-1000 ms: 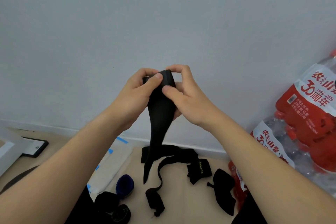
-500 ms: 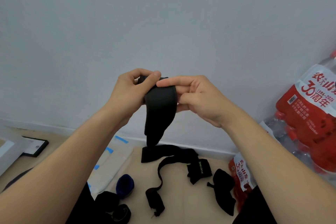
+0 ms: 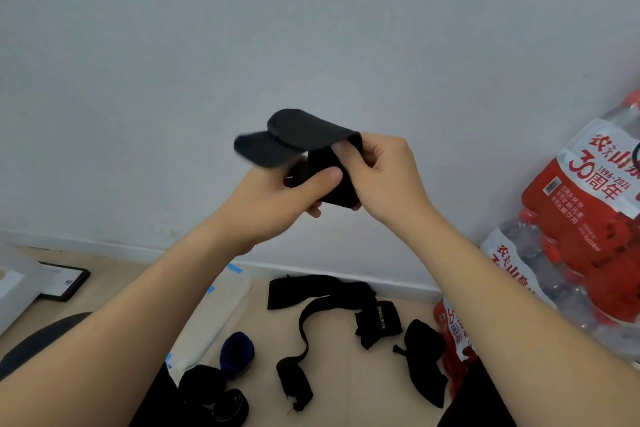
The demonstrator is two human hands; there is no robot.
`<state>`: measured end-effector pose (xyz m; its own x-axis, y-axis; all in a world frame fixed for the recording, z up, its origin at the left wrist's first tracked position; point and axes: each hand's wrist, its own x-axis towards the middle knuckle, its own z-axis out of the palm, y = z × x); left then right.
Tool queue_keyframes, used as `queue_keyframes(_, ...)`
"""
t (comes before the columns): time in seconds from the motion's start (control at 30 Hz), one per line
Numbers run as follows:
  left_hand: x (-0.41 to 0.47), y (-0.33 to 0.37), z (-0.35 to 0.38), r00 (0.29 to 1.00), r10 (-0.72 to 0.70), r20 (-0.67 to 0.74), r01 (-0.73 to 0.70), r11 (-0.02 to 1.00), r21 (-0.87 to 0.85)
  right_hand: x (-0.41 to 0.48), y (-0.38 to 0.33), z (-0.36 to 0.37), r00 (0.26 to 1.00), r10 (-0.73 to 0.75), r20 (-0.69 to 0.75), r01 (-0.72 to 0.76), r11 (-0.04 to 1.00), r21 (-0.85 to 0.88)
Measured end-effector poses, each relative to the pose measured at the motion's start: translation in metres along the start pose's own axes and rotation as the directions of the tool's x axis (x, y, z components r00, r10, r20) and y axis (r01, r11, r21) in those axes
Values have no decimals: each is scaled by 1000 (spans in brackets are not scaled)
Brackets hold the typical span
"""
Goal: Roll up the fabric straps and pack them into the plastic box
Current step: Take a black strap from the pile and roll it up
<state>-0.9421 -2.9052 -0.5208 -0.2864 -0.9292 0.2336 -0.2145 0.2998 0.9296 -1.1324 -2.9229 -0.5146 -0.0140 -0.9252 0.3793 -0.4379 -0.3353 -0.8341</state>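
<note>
Centre frame: the left hand grips the part-rolled black strap, thumb pressed across it, and the right hand pinches its edge. Its loose end sticks out left, blurred; other straps lie lower centre
</note>
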Motion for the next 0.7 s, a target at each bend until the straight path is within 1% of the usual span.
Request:
queue_keyframes(0.07, 0, 0, 1, 998, 4, 58, -11, 992, 126, 1, 3, 0, 993, 107, 45, -107, 994, 12)
queue_keyframes(0.13, 0, -2, 0, 996, 11, 91, -29, 981, 194, 2, 7, 1, 974, 203, 99, -207, 978, 29)
queue_keyframes(0.23, 1, -2, -1, 996, 30, 87, -43, 987, 154, 1, 5, 5, 939, 278, 202, -304, 946, 111)
queue_keyframes(0.33, 3, -5, -4, 997, 55, 47, -62, 986, 157, -1, -1, 8, 910, 296, 291, -351, 923, 158)
queue_keyframes(0.37, 3, -7, -4, 997, 67, 28, -71, 985, 160, -1, -3, 9, 913, 290, 285, -342, 927, 153)
queue_keyframes(0.43, 4, -8, 0, 997, 66, -43, -61, 992, 114, -2, -5, 11, 943, 261, 205, -292, 946, 143)
queue_keyframes(0.5, 5, -8, 5, 992, 24, -124, -20, 999, 39, -1, -7, 14, 970, 210, 120, -226, 964, 142)
queue_keyframes(0.53, 6, -7, 6, 992, 6, -125, -3, 1000, 25, -1, -8, 16, 979, 183, 94, -193, 973, 123)
queue_keyframes(0.57, 5, -6, 6, 996, -10, -88, 13, 999, 32, -2, -8, 18, 984, 157, 79, -163, 983, 85)
queue_keyframes(0.63, 2, -4, 7, 995, -86, 42, 84, 996, 37, -4, -8, 22, 991, 109, 80, -109, 994, -7)
queue_keyframes(0.67, 1, -3, 9, 987, -135, 88, 135, 991, 4, -5, -8, 24, 992, 91, 88, -88, 995, -34)
queue_keyframes(0.7, 0, -2, 11, 980, -170, 106, 175, 983, -46, -6, -8, 25, 993, 78, 92, -74, 996, -43)
